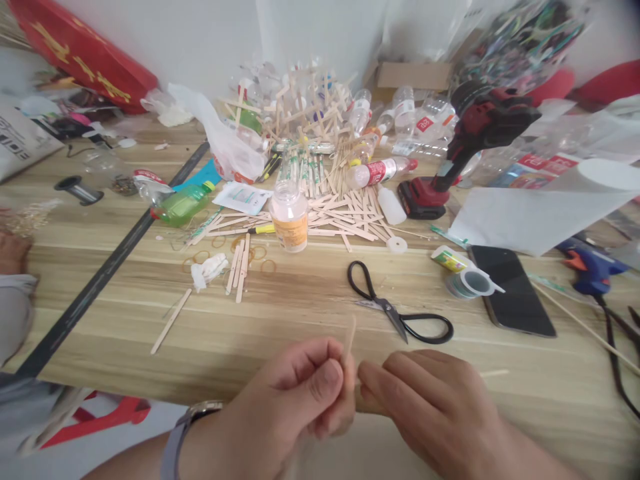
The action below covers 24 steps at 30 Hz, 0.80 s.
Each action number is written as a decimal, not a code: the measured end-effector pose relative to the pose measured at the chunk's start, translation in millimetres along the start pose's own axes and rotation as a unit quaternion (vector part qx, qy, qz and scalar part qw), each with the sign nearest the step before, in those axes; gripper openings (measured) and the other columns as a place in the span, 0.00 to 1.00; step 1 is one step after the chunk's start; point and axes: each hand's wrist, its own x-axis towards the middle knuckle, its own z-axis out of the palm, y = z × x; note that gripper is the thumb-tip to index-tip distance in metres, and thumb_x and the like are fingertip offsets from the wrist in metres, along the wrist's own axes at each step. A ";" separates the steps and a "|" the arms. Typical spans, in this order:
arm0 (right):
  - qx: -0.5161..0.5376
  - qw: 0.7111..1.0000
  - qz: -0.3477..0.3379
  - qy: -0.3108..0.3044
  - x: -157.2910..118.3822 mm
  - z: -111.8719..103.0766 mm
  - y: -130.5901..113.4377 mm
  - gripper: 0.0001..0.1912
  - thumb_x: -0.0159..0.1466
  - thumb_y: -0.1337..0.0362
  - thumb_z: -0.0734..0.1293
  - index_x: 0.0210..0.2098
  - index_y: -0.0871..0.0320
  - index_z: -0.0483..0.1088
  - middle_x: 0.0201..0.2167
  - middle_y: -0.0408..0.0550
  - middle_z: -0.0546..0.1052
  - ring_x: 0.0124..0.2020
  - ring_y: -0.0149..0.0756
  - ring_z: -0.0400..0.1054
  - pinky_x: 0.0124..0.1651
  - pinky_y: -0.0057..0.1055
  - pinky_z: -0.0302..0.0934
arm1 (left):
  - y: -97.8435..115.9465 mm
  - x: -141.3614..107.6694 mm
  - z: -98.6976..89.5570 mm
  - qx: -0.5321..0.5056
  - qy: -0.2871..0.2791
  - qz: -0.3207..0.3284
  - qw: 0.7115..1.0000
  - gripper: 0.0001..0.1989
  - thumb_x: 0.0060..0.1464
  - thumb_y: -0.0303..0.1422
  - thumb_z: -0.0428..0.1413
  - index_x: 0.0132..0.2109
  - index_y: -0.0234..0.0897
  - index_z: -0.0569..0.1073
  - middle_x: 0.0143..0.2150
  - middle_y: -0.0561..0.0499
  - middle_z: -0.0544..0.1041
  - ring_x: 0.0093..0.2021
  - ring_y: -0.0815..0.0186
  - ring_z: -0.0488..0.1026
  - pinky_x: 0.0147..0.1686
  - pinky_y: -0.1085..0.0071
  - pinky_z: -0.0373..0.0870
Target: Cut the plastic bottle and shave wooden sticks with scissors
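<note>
My left hand [300,390] is closed in a pinch round a wooden craft stick [349,340], which points up between thumb and fingers. Close beside it on the right, my right hand [435,400] is closed with its fingers curled under. Whatever it holds, if anything, is hidden. Black-handled scissors [395,320] lie just beyond both hands with their blades partly apart. Several loose craft sticks [240,267] rest on the wooden table farther left, next to a crumpled white tissue [209,271]. A single stick [171,321] lies nearer the front edge.
A clear jar [290,220] stands before a heap of sticks [350,217] and plastic bottles. To the right are a cordless drill [450,153], a phone [513,290], a small cup [473,283] and a glue gun [590,267]. Another person's hand [13,250] shows at left.
</note>
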 end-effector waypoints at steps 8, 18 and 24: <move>-0.003 0.999 -0.026 -0.032 11.8 -16.2 0.0 0.18 0.72 0.72 0.49 0.31 0.58 0.64 0.20 0.40 0.63 0.20 0.30 0.54 0.24 0.31 0.47 | 6.8 1.0 0.0 0.037 -0.025 -0.037 0.998 0.19 0.61 0.47 0.52 0.31 0.37 0.63 0.21 0.59 0.57 0.23 0.73 0.51 0.26 0.72 0.49; 0.029 0.999 0.011 0.007 4.0 -8.1 1.4 0.14 0.72 0.72 0.51 0.34 0.58 0.64 0.20 0.39 0.64 0.19 0.27 0.56 0.23 0.28 0.49 | 17.7 3.4 2.2 0.093 -0.036 -0.048 0.994 0.21 0.62 0.50 0.50 0.31 0.37 0.63 0.22 0.59 0.57 0.24 0.73 0.51 0.26 0.72 0.49; -0.004 0.998 -0.039 -0.054 6.8 -17.3 2.2 0.14 0.72 0.69 0.52 0.32 0.56 0.63 0.20 0.39 0.67 0.19 0.29 0.59 0.23 0.31 0.50 | 17.9 7.1 3.5 0.117 -0.071 -0.111 0.984 0.19 0.62 0.48 0.51 0.32 0.36 0.64 0.24 0.58 0.58 0.25 0.72 0.53 0.26 0.72 0.49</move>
